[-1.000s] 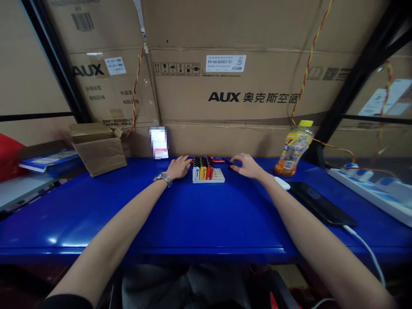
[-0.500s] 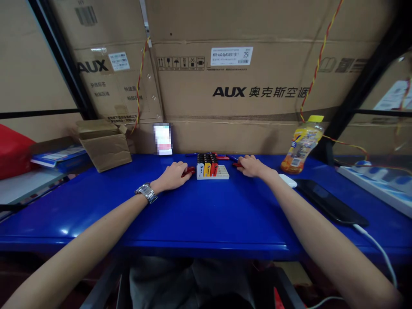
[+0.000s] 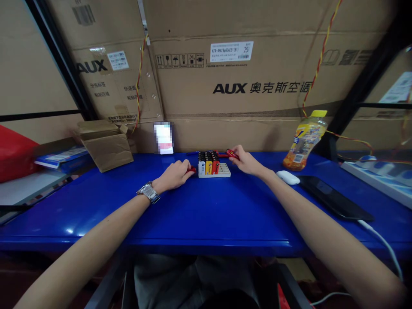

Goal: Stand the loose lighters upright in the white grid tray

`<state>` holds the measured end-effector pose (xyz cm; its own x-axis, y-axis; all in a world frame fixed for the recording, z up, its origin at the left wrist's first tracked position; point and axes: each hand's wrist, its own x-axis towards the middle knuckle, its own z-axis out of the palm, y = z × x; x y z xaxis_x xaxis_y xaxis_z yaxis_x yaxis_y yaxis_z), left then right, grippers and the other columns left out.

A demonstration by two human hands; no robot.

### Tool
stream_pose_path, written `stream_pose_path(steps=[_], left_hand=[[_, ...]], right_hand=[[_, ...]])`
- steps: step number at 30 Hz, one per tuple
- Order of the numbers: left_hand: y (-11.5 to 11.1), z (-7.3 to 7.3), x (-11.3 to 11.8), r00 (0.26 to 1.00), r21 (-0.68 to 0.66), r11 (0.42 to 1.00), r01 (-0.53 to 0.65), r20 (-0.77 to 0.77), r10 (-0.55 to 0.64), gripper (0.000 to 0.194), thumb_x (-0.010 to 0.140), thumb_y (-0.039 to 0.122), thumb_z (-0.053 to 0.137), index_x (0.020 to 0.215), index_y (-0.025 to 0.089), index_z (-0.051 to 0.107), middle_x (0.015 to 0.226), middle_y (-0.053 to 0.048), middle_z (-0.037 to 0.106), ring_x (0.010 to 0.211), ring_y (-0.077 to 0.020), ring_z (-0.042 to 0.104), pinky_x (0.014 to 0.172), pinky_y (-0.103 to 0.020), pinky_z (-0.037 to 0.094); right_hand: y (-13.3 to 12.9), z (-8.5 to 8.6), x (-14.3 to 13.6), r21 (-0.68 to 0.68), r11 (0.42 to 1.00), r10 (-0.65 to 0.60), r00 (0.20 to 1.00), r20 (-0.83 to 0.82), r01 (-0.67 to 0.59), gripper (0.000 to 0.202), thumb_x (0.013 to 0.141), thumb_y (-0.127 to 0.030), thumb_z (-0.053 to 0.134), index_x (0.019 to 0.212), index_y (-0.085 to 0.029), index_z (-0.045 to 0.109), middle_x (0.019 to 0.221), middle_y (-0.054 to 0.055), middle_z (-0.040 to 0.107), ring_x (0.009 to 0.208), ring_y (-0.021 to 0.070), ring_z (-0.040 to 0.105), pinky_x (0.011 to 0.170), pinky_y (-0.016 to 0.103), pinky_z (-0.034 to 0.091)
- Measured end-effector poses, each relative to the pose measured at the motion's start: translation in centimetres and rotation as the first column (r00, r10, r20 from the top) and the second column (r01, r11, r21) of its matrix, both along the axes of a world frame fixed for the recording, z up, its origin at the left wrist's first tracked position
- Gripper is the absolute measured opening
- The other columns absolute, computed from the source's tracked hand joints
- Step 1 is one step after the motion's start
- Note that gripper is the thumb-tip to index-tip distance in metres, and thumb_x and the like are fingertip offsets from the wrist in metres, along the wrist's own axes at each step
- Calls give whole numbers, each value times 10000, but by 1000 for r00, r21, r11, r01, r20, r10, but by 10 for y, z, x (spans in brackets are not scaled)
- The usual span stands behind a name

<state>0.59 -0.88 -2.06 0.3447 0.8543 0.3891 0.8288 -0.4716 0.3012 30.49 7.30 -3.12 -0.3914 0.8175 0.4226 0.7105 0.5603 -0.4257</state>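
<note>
A white gridded tray [image 3: 224,171] stands on the blue table. Its left part holds rows of upright lighters [image 3: 208,166] in white, yellow and red with black tops; bare cells show on the right. My left hand [image 3: 175,174] rests on the table just left of the tray, its fingers closed around a red lighter [image 3: 192,169]. To the right and slightly behind the tray, my right hand [image 3: 245,160] pinches another red lighter [image 3: 231,153], raised off the table and tilted. Behind the tray lie a few more red and blue lighters [image 3: 222,153], partly hidden.
A lit phone [image 3: 163,138] leans against the large carton [image 3: 257,124] at the back. An open small box [image 3: 107,148] stands left. On the right are a drink bottle [image 3: 304,141], a white earbud case [image 3: 288,177], a black phone [image 3: 333,198] with a cable, and a power strip [image 3: 380,182].
My right hand has risen from the table with a red lighter in its fingers and moved slightly left, toward the tray. The left hand stays beside the tray with its lighter.
</note>
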Motion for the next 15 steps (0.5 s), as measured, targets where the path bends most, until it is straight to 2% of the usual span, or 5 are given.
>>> stream_pose_path(steps=[3, 6, 8, 11, 15], left_hand=[[0, 3, -1, 995, 21, 1000, -20, 95, 17, 117, 868, 303, 551, 828, 211, 492, 682, -53, 548, 571, -188, 459, 554, -292, 277], [1, 6, -2, 971, 58, 997, -52, 236, 37, 116, 881, 310, 545, 852, 207, 502, 604, -27, 532, 489, -159, 422, 521, -289, 242], [0, 7, -3, 959, 92, 993, -80, 277, 52, 124, 877, 322, 557, 864, 204, 518, 553, -3, 513, 456, -144, 401, 510, -286, 229], [-1, 11, -2, 978, 181, 977, -113, 195, 77, 157, 877, 345, 551, 837, 193, 550, 599, -14, 567, 512, -144, 460, 527, -277, 273], [-4, 15, -1, 988, 244, 964, -103, 140, 70, 198, 838, 355, 599, 760, 173, 588, 686, -32, 627, 600, -142, 523, 576, -275, 348]], right_hand=[[-3, 4, -4, 43, 999, 19, 995, -93, -15, 324, 856, -367, 480, 1127, -190, 480, 920, 88, 668, 807, 236, 621, 719, 379, 480], [-6, 8, -9, -39, 997, 61, 971, -233, -72, 231, 834, -365, 501, 990, -195, 514, 819, 70, 653, 719, 214, 626, 669, 368, 486], [-8, 10, -13, -132, 983, 66, 911, -408, -130, 197, 818, -341, 521, 954, -206, 474, 751, 43, 632, 616, 176, 604, 577, 326, 473], [-12, 12, -18, -200, 963, 19, 789, -614, -179, 190, 788, -331, 582, 868, -216, 454, 615, -16, 557, 482, 117, 501, 441, 252, 373], [-14, 13, -22, -263, 926, -21, 660, -751, -271, 310, 841, -479, 541, 734, -189, 510, 537, -22, 473, 448, 93, 427, 412, 237, 338]])
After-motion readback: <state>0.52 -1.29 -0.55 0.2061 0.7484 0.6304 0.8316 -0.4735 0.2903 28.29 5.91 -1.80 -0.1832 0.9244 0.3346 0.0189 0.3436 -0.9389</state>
